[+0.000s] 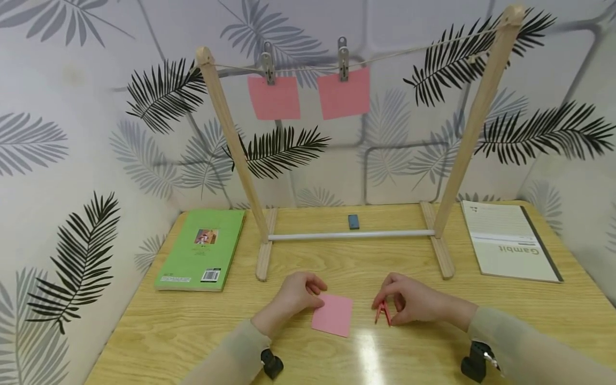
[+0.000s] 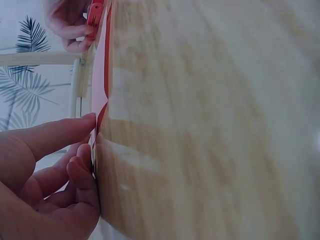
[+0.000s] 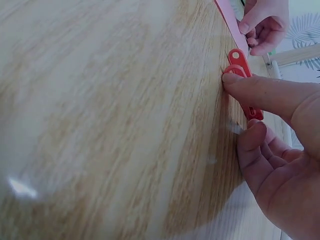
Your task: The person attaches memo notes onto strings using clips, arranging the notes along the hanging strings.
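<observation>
A square pink paper (image 1: 332, 315) lies on the wooden table in the head view. My left hand (image 1: 298, 295) pinches its left corner, thumb on top; in the left wrist view the paper's edge (image 2: 101, 75) bends up slightly by the thumb. To the right of the paper, my right hand (image 1: 413, 299) holds a red clip (image 1: 383, 310) between thumb and fingers, its two legs spread towards me. Close up in the right wrist view, the thumb rests against the red clip (image 3: 240, 62) just above the tabletop. Some fingertips of both hands are hidden.
Behind the hands stands a wooden frame (image 1: 464, 136) with a string, where metal clips (image 1: 343, 60) hold two pink papers (image 1: 344, 95). A white rod (image 1: 351, 235) joins its feet. A blue block (image 1: 353, 221), green book (image 1: 202, 248) and notepad (image 1: 510, 240) lie around it.
</observation>
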Demonstrator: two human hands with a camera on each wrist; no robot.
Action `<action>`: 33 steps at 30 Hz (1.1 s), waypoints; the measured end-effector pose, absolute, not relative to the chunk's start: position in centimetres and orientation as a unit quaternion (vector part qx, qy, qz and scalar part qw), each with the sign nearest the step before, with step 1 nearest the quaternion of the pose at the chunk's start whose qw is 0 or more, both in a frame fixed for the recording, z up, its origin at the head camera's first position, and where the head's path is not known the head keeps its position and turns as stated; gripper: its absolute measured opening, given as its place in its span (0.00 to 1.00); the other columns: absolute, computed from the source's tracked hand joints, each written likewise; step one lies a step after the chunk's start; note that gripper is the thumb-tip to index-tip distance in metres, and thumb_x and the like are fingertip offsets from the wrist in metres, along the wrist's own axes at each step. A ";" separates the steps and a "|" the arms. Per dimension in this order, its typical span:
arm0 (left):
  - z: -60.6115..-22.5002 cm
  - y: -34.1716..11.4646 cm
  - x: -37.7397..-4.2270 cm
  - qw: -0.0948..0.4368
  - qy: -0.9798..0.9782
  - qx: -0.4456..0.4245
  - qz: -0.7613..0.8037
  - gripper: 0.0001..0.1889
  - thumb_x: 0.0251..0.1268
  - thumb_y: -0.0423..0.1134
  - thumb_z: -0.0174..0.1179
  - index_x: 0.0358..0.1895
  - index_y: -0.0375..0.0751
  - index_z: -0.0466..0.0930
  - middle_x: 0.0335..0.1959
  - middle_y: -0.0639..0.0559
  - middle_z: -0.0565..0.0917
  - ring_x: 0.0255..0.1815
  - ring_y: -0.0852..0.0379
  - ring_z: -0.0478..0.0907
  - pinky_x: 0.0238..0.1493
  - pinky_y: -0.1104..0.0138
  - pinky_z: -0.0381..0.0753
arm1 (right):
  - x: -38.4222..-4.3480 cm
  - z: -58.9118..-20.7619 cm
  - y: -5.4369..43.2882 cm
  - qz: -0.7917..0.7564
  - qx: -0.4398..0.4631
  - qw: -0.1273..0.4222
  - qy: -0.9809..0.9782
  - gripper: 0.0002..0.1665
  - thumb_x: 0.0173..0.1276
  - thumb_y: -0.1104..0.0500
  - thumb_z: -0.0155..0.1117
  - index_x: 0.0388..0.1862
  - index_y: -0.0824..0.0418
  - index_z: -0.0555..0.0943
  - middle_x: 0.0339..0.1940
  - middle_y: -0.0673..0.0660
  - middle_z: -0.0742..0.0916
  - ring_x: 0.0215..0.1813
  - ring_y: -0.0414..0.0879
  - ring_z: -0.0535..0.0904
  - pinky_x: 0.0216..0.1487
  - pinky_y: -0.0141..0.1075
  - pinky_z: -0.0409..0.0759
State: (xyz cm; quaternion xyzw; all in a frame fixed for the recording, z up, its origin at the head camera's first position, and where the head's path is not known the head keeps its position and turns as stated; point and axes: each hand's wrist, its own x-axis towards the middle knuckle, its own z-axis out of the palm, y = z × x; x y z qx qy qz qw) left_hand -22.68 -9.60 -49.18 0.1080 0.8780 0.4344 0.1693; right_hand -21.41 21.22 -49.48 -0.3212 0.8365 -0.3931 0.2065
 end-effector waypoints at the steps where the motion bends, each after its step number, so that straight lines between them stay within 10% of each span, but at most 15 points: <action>1: -49.2 -9.6 -22.7 0.168 0.880 0.111 0.429 0.12 0.49 0.27 0.74 0.38 0.36 0.87 0.30 0.49 0.81 0.29 0.60 0.73 0.30 0.72 0.74 | -21.4 -49.4 21.2 -0.390 -0.322 0.206 0.837 0.22 0.52 0.65 0.79 0.46 0.49 0.87 0.44 0.53 0.75 0.31 0.37 0.72 0.31 0.27 0.75; 33: -48.9 -10.2 -22.7 0.172 0.874 0.125 0.437 0.03 0.52 0.33 0.74 0.31 0.40 0.91 0.32 0.51 0.88 0.32 0.64 0.78 0.33 0.72 0.78 | -21.6 -48.4 21.7 -0.442 -0.271 0.260 0.815 0.13 0.63 0.57 0.73 0.43 0.58 0.81 0.37 0.53 0.85 0.33 0.38 0.76 0.35 0.29 0.76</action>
